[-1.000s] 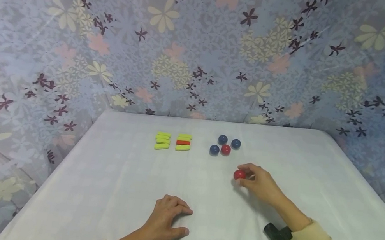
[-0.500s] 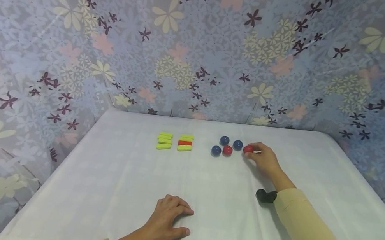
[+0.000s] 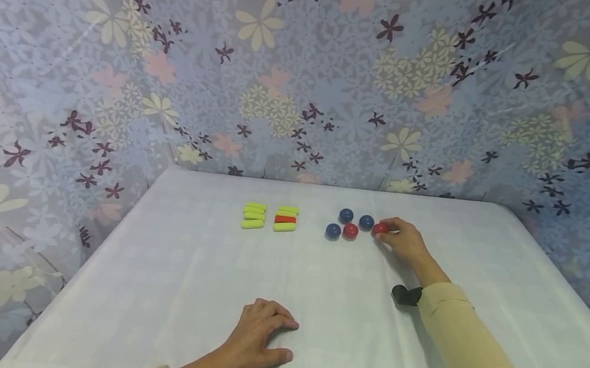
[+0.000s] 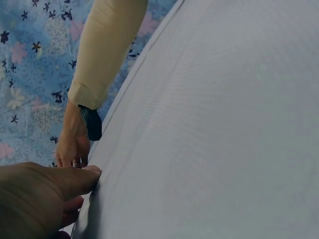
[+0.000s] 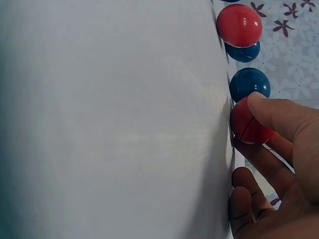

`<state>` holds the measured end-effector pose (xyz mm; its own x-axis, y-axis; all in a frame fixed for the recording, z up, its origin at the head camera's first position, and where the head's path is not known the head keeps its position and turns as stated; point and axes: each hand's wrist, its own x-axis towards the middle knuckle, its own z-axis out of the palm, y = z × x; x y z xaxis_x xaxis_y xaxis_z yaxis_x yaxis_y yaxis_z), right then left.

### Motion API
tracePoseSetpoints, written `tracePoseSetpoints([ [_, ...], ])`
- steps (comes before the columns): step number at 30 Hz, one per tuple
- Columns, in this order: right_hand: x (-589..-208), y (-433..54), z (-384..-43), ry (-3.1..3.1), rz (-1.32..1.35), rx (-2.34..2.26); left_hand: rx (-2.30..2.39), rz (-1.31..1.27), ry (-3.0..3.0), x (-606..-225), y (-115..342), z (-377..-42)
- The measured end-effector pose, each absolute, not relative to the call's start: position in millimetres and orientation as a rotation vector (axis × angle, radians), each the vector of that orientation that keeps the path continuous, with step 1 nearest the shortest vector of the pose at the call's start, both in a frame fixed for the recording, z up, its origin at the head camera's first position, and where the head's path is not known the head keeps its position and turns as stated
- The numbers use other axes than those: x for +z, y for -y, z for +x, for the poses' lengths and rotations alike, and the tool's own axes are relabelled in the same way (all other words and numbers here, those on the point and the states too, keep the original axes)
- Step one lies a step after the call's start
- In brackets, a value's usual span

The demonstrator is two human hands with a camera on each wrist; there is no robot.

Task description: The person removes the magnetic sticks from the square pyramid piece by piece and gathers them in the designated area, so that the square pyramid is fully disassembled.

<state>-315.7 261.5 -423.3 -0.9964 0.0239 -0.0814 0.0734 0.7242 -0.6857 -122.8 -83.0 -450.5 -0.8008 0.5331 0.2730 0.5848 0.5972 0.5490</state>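
Observation:
A glossy red ball point(image 3: 379, 229) with a seam line is pinched between the thumb and fingers of my right hand point(image 3: 402, 242), down at the white tabletop. In the right wrist view, the thumb lies over this red ball point(image 5: 247, 120), and a blue ball point(image 5: 250, 83) sits right beside it. Left of my right hand are a second red ball point(image 3: 350, 231) and several blue balls, one of them a blue ball point(image 3: 333, 231) at the group's left end. My left hand point(image 3: 255, 342) rests on the tabletop near the front, fingers relaxed and holding nothing.
Left of the balls lie two short columns of yellow sticks point(image 3: 253, 224), with one red stick point(image 3: 285, 219) in the right column. A white cloth covers the table point(image 3: 197, 293). Behind it hangs a floral curtain point(image 3: 306, 77). A black wrist-worn piece point(image 3: 406, 295) shows at the right sleeve.
My right hand has carried the red ball away from me and slightly right, setting it beside the right-hand blue ball. Over the last half second it barely moves. The left hand stays put.

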Motion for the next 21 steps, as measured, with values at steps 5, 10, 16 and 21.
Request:
tracePoseSetpoints([
  [5,-423.9,-263.6,-315.0,-2.842,0.08,-1.143,-0.991,-0.969,2.732,-451.5,82.5,-122.3],
  [10,-418.5,-262.9,-309.0,-2.887,0.088,-1.144,-0.985,-0.973,2.747,-450.9,82.1,-121.8],
  [16,-405.4,-244.8,-275.2,-2.992,0.038,-1.187,-0.973,-0.978,2.774,-449.2,81.5,-121.5],
  [21,-401.7,-222.3,-226.7,-3.055,-0.161,-1.223,-0.963,-0.984,2.791,-449.9,81.3,-121.7],
])
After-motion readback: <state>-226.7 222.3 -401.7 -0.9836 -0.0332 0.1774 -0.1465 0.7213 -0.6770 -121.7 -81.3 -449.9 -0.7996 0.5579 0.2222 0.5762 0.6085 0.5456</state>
